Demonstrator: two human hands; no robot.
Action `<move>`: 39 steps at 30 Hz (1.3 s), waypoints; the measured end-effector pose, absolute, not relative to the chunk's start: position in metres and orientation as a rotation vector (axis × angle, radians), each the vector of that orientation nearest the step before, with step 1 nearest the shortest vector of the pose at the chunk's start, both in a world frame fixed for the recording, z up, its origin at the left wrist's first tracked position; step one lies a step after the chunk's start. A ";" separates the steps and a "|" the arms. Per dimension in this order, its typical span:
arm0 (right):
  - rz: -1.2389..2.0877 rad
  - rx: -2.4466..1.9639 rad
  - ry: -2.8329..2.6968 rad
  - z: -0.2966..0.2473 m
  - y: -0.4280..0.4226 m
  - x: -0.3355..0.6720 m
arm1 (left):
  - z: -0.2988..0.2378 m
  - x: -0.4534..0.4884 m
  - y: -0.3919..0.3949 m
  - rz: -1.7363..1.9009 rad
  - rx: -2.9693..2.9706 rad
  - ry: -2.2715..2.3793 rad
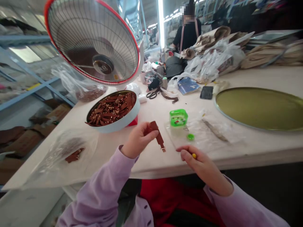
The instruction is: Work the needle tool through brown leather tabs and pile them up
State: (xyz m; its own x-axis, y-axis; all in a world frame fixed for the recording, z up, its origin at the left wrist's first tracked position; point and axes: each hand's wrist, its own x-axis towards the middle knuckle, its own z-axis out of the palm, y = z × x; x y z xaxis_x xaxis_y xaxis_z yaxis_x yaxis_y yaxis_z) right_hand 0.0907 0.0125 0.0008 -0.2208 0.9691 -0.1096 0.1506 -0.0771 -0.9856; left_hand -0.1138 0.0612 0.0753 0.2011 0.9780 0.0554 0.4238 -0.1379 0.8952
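My left hand (139, 138) pinches the upper end of a brown leather strap (159, 137), which hangs at a slant with a small metal buckle (163, 149) at its lower end. Right of it, my right hand (197, 160) is closed round a thin tool with a yellow end (194, 155); its tip is too small to make out. Beyond my right hand stand a green plastic tub (178, 118) with small things in it and a little green cap (190, 136). Several similar brown straps (113, 108) fill a round tin (118, 121) at the left.
A red-rimmed round fan or heater (94, 41) rises behind the tin. On the left, a clear plastic bag (56, 154) holds brown pieces. Black scissors (151, 95), a phone (206, 92) and a large round lid (260, 108) lie further back. A person (188, 33) is beyond the table.
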 end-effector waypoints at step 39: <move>1.685 -1.047 -1.043 -0.003 -0.031 0.108 | 0.017 -0.036 -0.046 0.838 1.408 1.253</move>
State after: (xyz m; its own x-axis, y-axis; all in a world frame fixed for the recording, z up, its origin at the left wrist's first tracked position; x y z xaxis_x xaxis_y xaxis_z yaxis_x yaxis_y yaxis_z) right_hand 0.1079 -0.0308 -0.0028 -0.2678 0.9415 -0.2047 -0.2368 -0.2703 -0.9332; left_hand -0.0359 -0.0462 0.0174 0.2139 0.9685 -0.1275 0.2521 0.0714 0.9651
